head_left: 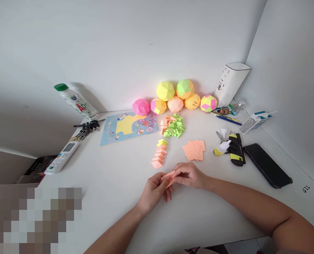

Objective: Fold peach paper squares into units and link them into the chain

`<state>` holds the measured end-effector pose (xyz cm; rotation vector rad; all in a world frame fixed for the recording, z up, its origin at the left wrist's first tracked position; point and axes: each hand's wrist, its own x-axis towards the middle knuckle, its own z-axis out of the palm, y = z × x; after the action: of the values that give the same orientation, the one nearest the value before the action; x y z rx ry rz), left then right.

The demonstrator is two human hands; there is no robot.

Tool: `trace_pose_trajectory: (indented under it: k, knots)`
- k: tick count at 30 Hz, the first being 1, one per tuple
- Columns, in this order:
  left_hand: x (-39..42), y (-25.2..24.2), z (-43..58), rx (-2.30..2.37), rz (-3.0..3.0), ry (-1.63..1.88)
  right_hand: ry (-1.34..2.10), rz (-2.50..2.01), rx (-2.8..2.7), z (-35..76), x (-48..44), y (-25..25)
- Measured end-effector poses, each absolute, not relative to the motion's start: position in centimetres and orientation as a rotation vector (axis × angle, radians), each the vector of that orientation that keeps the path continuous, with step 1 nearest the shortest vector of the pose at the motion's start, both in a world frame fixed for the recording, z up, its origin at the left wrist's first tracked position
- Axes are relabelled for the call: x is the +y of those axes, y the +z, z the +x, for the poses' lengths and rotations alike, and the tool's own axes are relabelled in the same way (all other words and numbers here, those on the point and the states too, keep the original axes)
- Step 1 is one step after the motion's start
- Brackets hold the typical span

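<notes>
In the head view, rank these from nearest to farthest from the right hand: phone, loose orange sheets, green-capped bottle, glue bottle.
From the right hand, which pinches the folded paper with the left hand:
1. Orange sheets, just behind it.
2. Glue bottle, to the back right.
3. Phone, far right.
4. Green-capped bottle, back left by the wall.

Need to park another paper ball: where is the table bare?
Bare: between the remote and the row of folded pieces, and the table edge below the left hand and right hand pinching orange paper. Crowded: by the paper balls and phone.
</notes>
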<state>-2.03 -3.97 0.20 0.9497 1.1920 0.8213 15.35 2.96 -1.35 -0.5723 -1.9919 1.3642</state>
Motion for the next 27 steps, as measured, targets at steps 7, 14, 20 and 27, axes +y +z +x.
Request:
trace_pose_trajectory:
  k: [7, 14, 20, 27]
  knots:
    - [-4.05, 0.37, -2.24, 1.092, 0.961, 0.849, 1.588, -0.689, -1.852, 15.5, 2.84, -1.6]
    - [-4.03, 0.36, -2.17, 1.137, 0.963, 0.83, 1.683, -0.714, -1.782, 15.47, 2.76, -1.22]
    - [-4.04, 0.34, -2.12, 1.141, 0.983, 0.819, 1.713, -0.752, -1.788, 15.46, 2.74, -1.01]
    - [-3.91, -0.03, -2.05, 1.166, 0.975, 0.822, 1.796, -0.791, -1.714, 15.44, 2.79, -1.02]
